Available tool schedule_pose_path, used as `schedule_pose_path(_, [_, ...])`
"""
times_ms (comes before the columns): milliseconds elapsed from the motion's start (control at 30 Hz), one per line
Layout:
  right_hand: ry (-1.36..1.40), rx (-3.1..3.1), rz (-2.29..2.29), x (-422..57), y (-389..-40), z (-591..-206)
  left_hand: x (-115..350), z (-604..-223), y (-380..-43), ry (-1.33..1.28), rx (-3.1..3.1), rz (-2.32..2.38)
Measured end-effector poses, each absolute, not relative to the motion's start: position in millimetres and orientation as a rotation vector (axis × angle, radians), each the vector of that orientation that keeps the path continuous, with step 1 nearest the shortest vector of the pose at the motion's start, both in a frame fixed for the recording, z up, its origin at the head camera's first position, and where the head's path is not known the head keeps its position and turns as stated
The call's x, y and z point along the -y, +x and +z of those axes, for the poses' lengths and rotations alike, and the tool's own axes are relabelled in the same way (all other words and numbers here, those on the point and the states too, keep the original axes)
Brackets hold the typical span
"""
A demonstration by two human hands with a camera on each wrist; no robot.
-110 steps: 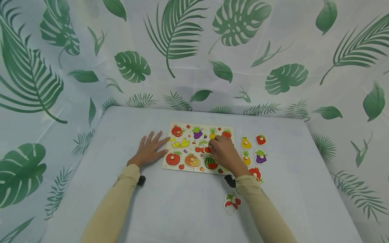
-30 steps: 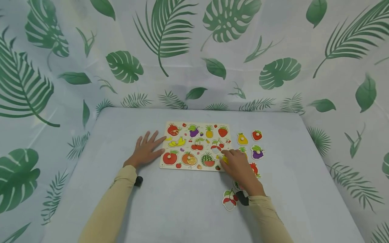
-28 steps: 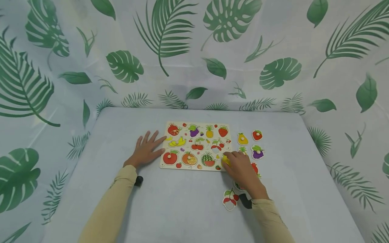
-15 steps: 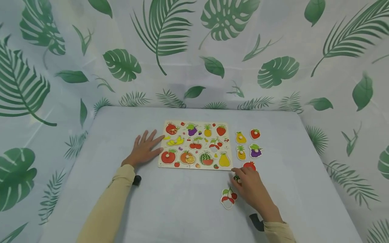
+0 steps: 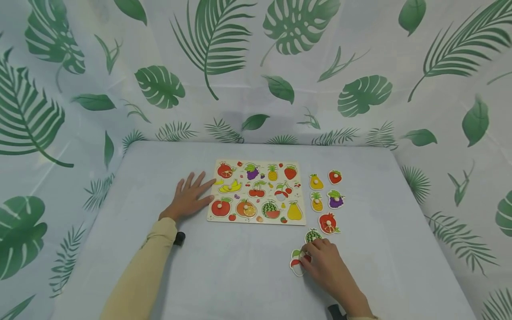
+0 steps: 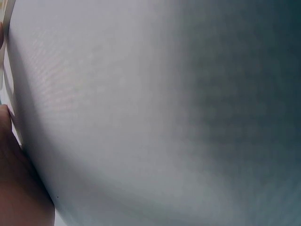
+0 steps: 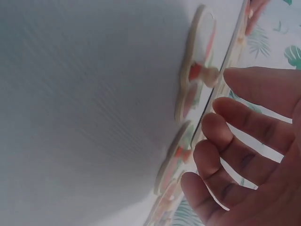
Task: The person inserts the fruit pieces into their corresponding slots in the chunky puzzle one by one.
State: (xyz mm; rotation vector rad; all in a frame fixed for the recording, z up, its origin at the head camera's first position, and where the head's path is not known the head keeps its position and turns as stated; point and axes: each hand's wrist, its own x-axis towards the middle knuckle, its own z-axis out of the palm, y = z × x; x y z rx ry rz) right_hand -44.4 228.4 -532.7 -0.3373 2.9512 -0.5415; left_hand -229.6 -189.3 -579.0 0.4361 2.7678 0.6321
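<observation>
My left hand [image 5: 187, 200] lies spread on the table, its thumb and fingertips at the left edge of the fruit puzzle board [image 5: 256, 224]. In the left wrist view only a bit of that hand shows beside blurred tabletop. Low on the right, my right hand [image 5: 326, 266] hovers over a cherry puzzle piece [image 5: 295, 263] and partly hides it. The right wrist view shows the thumb [image 7: 258, 87] and loosely bent fingers right by the piece's wooden knob [image 7: 209, 75], not closed round it. A watermelon piece [image 5: 312, 234] lies just beyond the fingers.
Right of the board lie loose knobbed pieces: pear [image 5: 316, 182], strawberry [image 5: 335, 177], pineapple [image 5: 317, 202], grapes [image 5: 335, 199] and pomegranate [image 5: 328, 223]. On the board sit knobbed apple [image 5: 221, 207] and orange [image 5: 246, 208] pieces. Leaf-printed curtains [image 5: 240, 111] stand behind the table.
My right hand has moved from the board's lower right corner down toward me to the cherry piece, uncovering the pear picture, pomegranate and watermelon pieces. The left hand stays put.
</observation>
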Motion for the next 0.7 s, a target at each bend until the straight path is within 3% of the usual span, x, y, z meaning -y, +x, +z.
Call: schedule_pose_path(700, [-0.343, -2.958, -0.528, -217.9, -37.8, -540.1, 190.4, -580.7, -230.0, 0.429, -2.767, 0.633])
